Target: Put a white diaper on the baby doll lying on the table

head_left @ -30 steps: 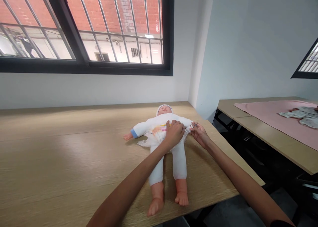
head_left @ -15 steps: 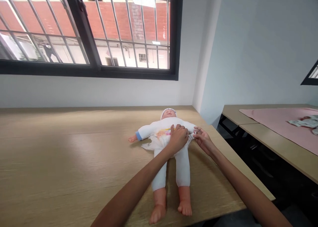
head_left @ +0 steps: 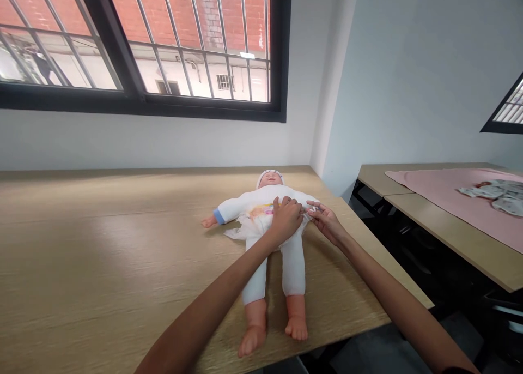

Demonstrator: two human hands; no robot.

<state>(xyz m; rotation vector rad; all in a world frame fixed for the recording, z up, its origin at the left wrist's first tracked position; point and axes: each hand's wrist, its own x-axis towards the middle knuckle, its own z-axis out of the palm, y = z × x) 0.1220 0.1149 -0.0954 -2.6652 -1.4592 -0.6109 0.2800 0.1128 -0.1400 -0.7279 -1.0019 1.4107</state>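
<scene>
A baby doll in white clothing and a white cap lies on its back on the table, feet toward me. Around its hips is a white diaper with a coloured print on the front, one side wing spread out flat. My left hand rests over the diaper's front, fingers curled and gripping its edge near the doll's waist. Beside it, at the doll's hip on the right, my right hand pinches a small white tab of the diaper between thumb and finger. The fingers partly cover that side.
The wooden table reaches the wall below a barred window. Across a gap on the right, another table bears a pink mat with patterned clothes on it.
The whole view has shifted slightly, so the doll and tables appear a little higher and further left. My right hand has come a little closer to my left; both keep their hold.
</scene>
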